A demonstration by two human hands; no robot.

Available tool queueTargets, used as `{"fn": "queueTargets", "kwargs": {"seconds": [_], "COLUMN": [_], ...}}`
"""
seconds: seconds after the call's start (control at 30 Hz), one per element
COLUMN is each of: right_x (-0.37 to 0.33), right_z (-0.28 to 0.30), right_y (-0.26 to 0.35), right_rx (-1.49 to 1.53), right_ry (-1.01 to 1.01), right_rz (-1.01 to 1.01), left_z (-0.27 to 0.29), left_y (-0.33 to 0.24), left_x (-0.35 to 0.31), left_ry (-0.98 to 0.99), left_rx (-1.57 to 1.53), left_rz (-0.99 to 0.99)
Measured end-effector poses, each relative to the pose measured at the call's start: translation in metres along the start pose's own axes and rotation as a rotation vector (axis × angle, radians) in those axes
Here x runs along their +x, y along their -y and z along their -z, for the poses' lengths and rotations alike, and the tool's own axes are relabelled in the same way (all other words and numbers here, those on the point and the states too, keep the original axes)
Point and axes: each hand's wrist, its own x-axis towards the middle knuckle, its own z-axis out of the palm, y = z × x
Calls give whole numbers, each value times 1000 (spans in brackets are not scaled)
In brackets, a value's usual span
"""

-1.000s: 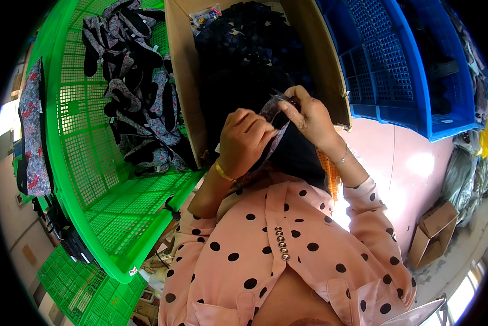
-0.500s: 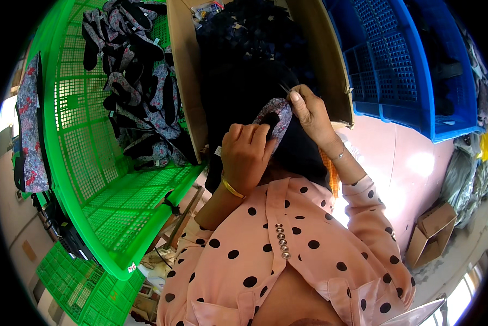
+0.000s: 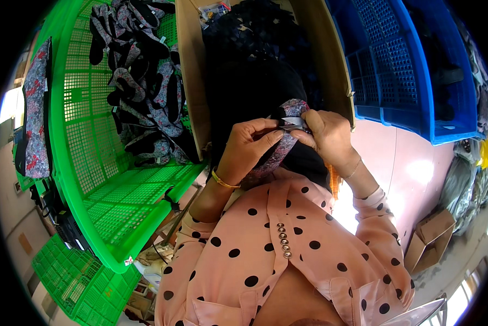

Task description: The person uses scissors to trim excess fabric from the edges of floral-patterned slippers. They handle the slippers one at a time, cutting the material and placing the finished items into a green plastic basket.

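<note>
Grey floral fabric between left grip, right grip holding snips

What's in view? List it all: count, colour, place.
Floral piece: one, grey-red and black, centre.
Silver item: one, kind unclear, centre.
Large box: one, brown, top centre.
Dark pieces: many, mostly black, inside it.
Large crate: one, green, left.
Similar floral pieces: many, grey and black, in that crate.
Floral strip: one, grey-red, far left.
Lower crate: one, green, lower left.
Blue crates: count unclear, upper right.
Small box: one, brown, lower right.
Bags: count unclear, greyish, right.
Shirt: one, pink, black-dotted, lower centre.
Left hand: one, bare, pinching the floral piece.
Right hand: one, bare, at the silver item.
</note>
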Motion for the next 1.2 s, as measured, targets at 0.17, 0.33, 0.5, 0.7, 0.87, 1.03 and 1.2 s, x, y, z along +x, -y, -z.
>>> {"fn": "queueTargets", "kwargs": {"seconds": [0.17, 0.33, 0.5, 0.7, 0.87, 1.03, 1.2], "right_x": [2, 4, 4, 14, 19, 11, 1], "right_z": [10, 22, 30, 56, 49, 41, 35], "right_y": [5, 12, 2, 4, 16, 14, 29], "right_rx": [-45, -109, 504, 760, 1338, 1435, 1262], "right_ry": [61, 145, 95, 104, 474, 775, 753], "right_rz": [-11, -30, -284, -430, -378, -420, -435], "left_z": [-3, -6, -10, -14, -17, -8, 17], "left_y": [-6, -8, -9, -31, -60, -51, -47], "left_x": [-3, -10, -16, -24, -32, -38, -42], "left_ry": [23, 26, 19, 176, 350, 362, 480], "left_rx": [-80, -113, -15, 172, 50, 27, -82], "left_rz": [-10, -35, -74, -121, 42, -5, 250]}}
